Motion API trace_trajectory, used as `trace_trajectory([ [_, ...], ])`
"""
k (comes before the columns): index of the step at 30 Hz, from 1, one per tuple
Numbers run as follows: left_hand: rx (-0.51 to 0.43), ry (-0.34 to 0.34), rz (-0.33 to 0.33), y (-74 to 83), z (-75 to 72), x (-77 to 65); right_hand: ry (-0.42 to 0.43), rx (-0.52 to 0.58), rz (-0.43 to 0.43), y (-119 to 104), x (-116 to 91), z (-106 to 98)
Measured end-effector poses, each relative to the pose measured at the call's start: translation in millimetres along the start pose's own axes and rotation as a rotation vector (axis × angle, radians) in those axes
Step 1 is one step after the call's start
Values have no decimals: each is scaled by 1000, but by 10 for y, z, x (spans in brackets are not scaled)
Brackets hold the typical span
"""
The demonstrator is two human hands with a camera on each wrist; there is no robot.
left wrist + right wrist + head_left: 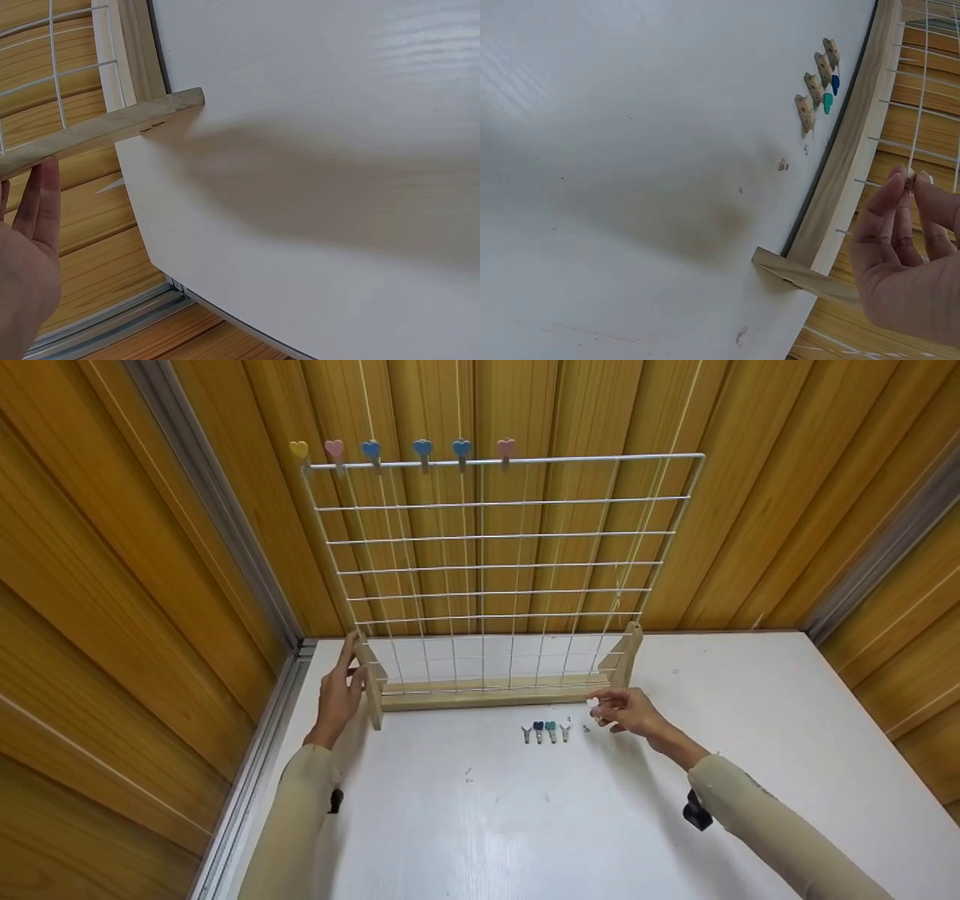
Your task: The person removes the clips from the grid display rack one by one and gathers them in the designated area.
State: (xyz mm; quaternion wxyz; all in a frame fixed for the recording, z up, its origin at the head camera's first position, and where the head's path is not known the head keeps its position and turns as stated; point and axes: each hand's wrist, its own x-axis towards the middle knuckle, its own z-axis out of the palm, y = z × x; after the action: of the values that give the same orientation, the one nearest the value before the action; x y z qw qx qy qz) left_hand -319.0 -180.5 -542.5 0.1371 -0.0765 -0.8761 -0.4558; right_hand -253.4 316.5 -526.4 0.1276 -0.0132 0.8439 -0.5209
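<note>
Right hand: The right hand (630, 712) holds a white heart clip (593, 703), thumb and fingertips pinched together on it.
Held clip: It is positioned in front of the right end of the wooden base (487, 700), above the white table (487, 825).
Left hand: The left hand (341, 697) touches the left wooden foot (370, 697) near its upper end; the fingers are extended against its outer side, the thumb apart from the index finger.
Loose clips: Four clips lie in a row on the table, in front of the base and left of the right hand. From left to right: a pale clip (526, 733), a dark blue clip (538, 733), a teal clip (551, 732), a white-topped clip (565, 732).
Wire grid: The wire grid (481, 537) stands upright between the left foot and the right wooden foot (632, 656).
Mounted clips: Six heart clips sit along the top bar, from the left corner to about its middle: yellow (299, 449), pink (334, 449), three blue (423, 448), pink (506, 448).
Background: Wood-patterned panels (750, 510) enclose the table.
</note>
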Motion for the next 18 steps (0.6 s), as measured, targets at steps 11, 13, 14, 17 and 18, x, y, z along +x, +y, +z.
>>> trace_trajectory([
  [11,13,-20,-35,25,-4,7,95,-105,-39,260,99,230],
  [13,12,-30,-30,23,2,17,109,-115,-33,289,106,250],
  [14,12,-33,-28,17,-2,25,110,-120,-39,303,113,265],
  [17,4,-37,-23,1,-18,31,112,-121,-44,346,131,312],
  [18,-3,-32,-27,-6,-26,30,109,-120,-47,359,139,330],
])
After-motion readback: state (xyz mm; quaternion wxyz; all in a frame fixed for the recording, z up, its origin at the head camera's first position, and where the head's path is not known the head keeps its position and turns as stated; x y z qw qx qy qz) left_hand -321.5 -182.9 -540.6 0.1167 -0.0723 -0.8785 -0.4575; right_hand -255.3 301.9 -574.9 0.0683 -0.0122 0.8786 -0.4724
